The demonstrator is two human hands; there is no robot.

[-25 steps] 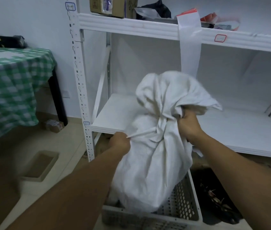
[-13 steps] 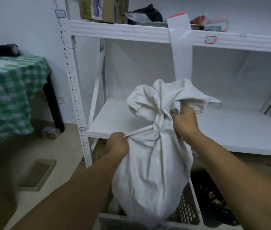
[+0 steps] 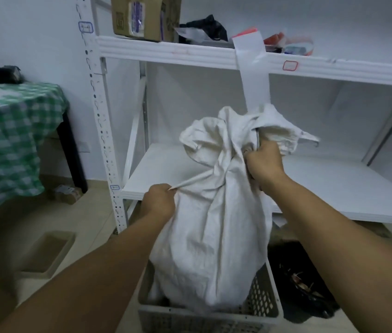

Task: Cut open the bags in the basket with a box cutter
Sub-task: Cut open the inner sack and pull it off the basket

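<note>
The bag [image 3: 214, 231] stands upright in the basket [image 3: 202, 320] before the shelf [image 3: 166, 169]; the left hand [image 3: 159, 200] pinches its tie [image 3: 190, 182] taut, likely to expose the knot; the right hand [image 3: 263, 162] clutches the bag's neck to steady it.

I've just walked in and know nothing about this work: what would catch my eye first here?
A large white woven sack sits upright in a grey perforated plastic basket at bottom centre, before a white metal shelving rack. The left-hand grip pinches a taut white tie strip running from the sack's neck, while the right-hand grip clutches the bunched neck itself.
</note>
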